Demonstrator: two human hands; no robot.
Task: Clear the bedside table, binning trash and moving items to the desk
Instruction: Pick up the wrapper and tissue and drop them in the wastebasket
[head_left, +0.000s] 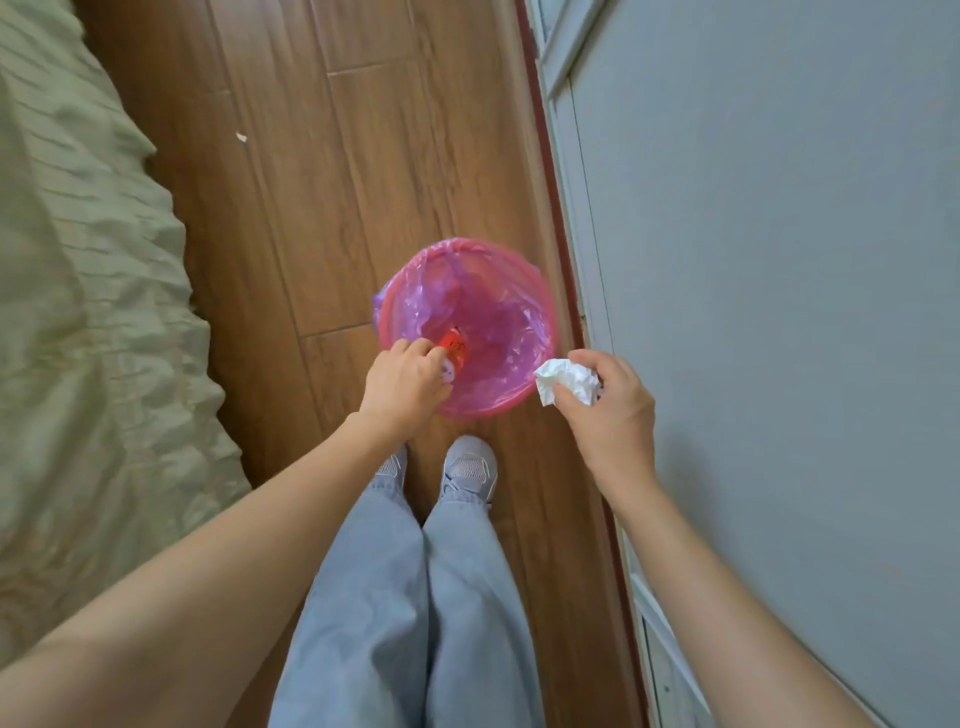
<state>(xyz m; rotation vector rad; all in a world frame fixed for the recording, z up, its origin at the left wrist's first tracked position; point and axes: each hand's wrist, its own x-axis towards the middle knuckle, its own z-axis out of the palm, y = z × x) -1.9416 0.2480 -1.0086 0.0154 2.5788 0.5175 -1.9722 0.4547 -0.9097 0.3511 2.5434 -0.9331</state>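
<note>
A round pink bin (540, 291) lined with a purple plastic bag stands on the wooden floor just ahead of my feet. My left hand (402, 382) hovers over the bin's near-left rim, shut on a red and white wrapper (453, 349) that pokes out over the opening. My right hand (610, 410) is just to the right of the bin, outside its rim, shut on a crumpled white tissue (566, 382). The bedside table and the desk are out of sight.
A bed with a green cover (78, 312) fills the left side. A grey wall or door panel (779, 260) runs along the right. A small white scrap (241, 137) lies on the wooden floor (332, 182) further ahead.
</note>
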